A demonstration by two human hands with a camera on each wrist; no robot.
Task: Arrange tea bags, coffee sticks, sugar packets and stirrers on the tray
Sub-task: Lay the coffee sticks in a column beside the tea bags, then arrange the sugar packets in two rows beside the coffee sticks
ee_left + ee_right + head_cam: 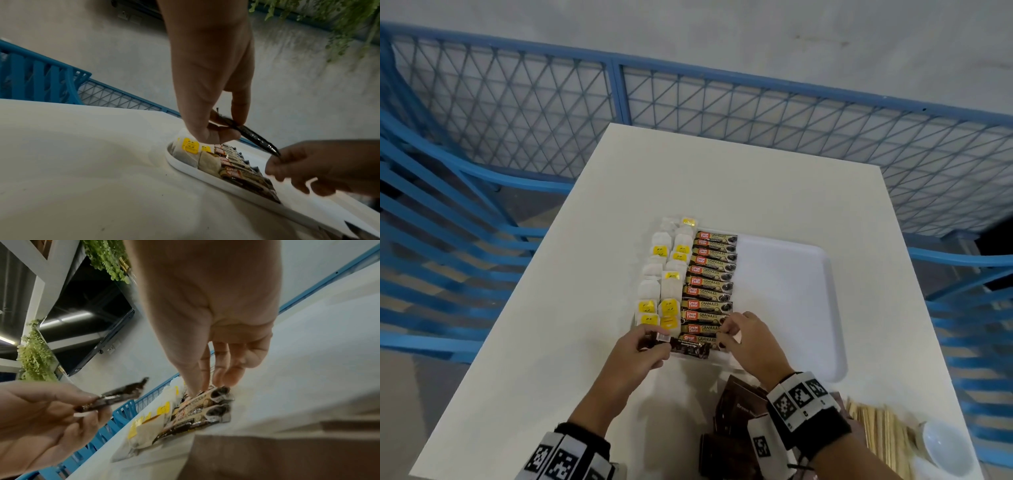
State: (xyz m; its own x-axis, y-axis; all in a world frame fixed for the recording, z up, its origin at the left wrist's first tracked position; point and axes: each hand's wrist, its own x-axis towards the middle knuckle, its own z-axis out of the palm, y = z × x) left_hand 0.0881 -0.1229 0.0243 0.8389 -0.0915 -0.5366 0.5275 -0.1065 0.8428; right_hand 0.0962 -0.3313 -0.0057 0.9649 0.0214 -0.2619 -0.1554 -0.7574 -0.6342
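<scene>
my left hand (635, 353) pinches one end of a dark shiny coffee stick (690, 346), thumb and fingers pressed tight on it. my right hand (751, 342) pinches the other end in its fingertips (276, 160). i think i hold both ends so the stick stays flat and straight when it goes down.

it hangs just over the near end of the white plastic tray (808, 308), right beside the last one in the row of gold and black coffee sticks (710, 274). that spot looks like the next place in the row.

the white tea bags with yellow tags (664, 274) lie in two rows beside them, so each kind stays together.

on the white tabletop (722, 178) near me wait the brown paper sugar packets (736, 411) and the pale wooden stirrers (880, 435). they are not on the tray yet.
</scene>
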